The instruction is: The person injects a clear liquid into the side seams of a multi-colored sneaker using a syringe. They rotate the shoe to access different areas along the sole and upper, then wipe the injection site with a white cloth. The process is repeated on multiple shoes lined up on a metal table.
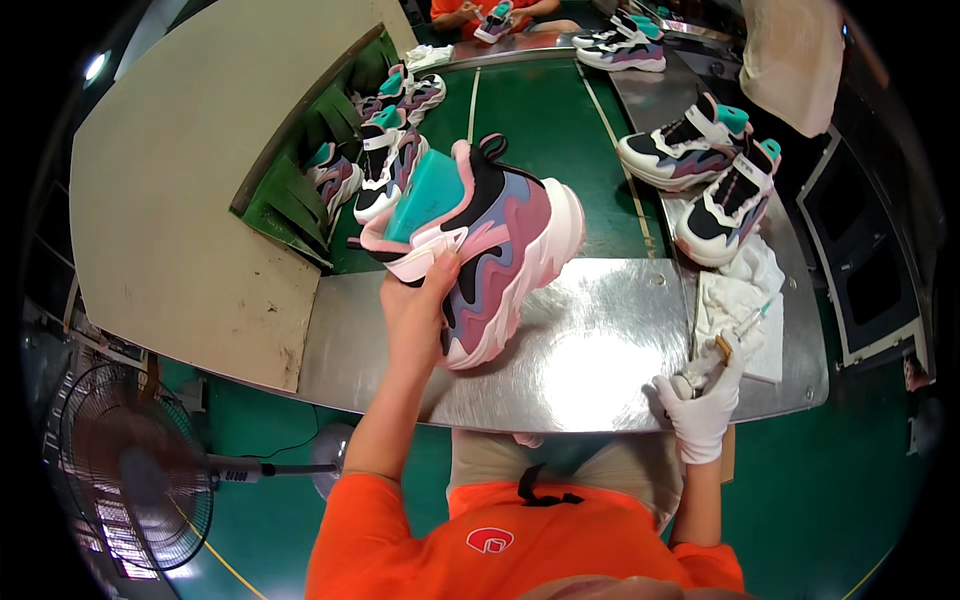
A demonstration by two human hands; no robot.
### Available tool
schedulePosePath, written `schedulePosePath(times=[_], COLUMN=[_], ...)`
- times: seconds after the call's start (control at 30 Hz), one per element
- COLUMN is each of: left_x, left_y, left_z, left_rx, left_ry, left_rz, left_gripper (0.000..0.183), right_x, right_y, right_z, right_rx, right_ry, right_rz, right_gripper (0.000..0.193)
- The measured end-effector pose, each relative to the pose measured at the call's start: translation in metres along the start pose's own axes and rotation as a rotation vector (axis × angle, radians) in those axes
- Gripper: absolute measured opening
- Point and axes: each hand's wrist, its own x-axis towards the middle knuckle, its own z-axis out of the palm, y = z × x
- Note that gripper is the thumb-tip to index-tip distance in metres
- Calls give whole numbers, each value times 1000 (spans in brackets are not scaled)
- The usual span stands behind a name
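My bare left hand [418,300] grips a chunky high-top sneaker [505,255] at its strap, above the metal table. The shoe is pink, mauve, blue-grey and black with a thick pale sole, and a teal insert [430,195] fills its opening. My right hand [704,405], in a white glove, is curled at the table's right side, beside a crumpled white cloth [735,300]. A small tool with a brass-coloured part [723,347] shows at its fingertips; its exact kind is unclear. A small rounded object [684,387] also shows at the fingers.
A green conveyor belt [545,110] runs away behind the steel tabletop [380,350]. Finished-looking sneakers [730,205] stand on the right ledge; several more [392,160] line the left beside green flaps [290,205]. A co-worker [490,20] handles a shoe opposite. A fan [140,470] stands lower left.
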Motion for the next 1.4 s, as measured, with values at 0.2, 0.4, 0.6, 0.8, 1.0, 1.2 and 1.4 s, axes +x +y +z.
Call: schedulePosePath(times=[0.2, 0.4, 0.6, 0.8, 1.0, 1.2, 1.4], left_x=[55, 116, 93, 43, 9, 1, -8], left_y=[8, -13, -13, -3, 30, 12, 12], left_z=[11, 13, 15, 15, 39, 29, 34], left_rx=[64, 120, 205, 584, 925, 992, 1026], left_ry=[-3, -53, -120, -205, -310, -196, -206], left_rz=[24, 53, -34, -60, -140, -78, -30], left_gripper=[41, 50, 57, 64, 77, 83, 82], right_x=[3, 5, 10, 16, 8, 13, 21], right_y=[12, 17, -32, -90, -89, -91, -98], right_z=[-1, -8, -9, 35, 66, 76, 81], right_rx=[-145, -222, -159, -174, -255, -266, -447], right_ry=[65, 144, -1, -201, -249, -239, -270], right_rz=[-214, -157, -253, -455, -265, -291, -306], right_gripper=[92, 93, 91, 84, 80, 80, 76])
